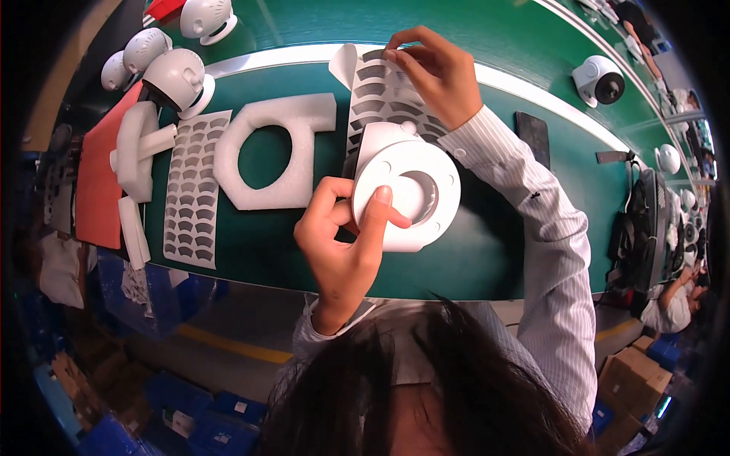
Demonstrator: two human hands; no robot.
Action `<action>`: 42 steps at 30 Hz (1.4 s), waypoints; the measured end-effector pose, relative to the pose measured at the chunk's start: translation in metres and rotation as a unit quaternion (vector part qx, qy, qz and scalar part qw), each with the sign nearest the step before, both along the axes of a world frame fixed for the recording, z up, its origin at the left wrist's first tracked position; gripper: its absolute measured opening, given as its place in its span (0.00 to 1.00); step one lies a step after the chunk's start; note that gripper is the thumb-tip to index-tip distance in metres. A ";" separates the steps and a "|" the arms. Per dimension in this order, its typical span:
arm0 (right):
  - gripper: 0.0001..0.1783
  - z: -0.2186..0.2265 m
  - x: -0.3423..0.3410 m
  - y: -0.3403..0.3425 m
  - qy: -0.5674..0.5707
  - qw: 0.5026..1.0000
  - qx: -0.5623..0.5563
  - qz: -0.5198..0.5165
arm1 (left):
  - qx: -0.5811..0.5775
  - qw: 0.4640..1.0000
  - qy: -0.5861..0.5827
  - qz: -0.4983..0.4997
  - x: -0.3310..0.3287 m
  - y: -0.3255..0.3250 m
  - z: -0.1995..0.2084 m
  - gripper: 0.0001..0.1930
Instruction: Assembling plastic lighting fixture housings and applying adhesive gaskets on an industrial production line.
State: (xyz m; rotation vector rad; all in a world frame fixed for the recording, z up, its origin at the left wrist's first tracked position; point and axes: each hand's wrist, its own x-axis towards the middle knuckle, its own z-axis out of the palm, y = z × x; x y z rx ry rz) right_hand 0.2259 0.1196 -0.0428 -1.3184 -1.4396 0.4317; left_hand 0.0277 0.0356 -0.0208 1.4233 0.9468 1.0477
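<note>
At frame centre the left hand (pixel 342 243) has its grip clamped on a white round device base (pixel 407 194), thumb on its face; its underside is hidden; above it the right hand (pixel 437 72) pinches the top of a sticker sheet (pixel 380 91), whose lower part the base covers; to the left on the green table (pixel 258 243) lie a white foam frame (pixel 277 148) and a second sticker sheet (pixel 194 190); dark hair blocks the lower edge.

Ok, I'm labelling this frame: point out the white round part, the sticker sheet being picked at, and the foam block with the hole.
white round part (pixel 426 163): head view, upper rim.
sticker sheet (pixel 372 91): head view, upper rows.
foam block (pixel 300 118): head view, top-right arm.
</note>
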 end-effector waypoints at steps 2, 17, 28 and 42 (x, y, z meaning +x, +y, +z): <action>0.07 -0.003 -0.001 0.000 -0.031 0.998 0.051 0.009 | 0.000 1.000 0.003 0.001 0.000 0.001 0.000 0.08; 0.06 0.030 0.005 -0.018 -0.124 0.983 0.120 0.065 | -0.012 0.999 -0.033 0.038 -0.004 0.011 -0.002 0.09; 0.06 0.062 -0.004 -0.084 -0.076 0.986 -0.102 0.112 | 0.014 0.997 -0.035 0.065 0.013 0.008 0.001 0.09; 0.08 0.059 0.007 -0.085 -0.058 0.979 -0.139 0.134 | 0.010 0.998 -0.013 0.064 0.019 0.003 0.001 0.08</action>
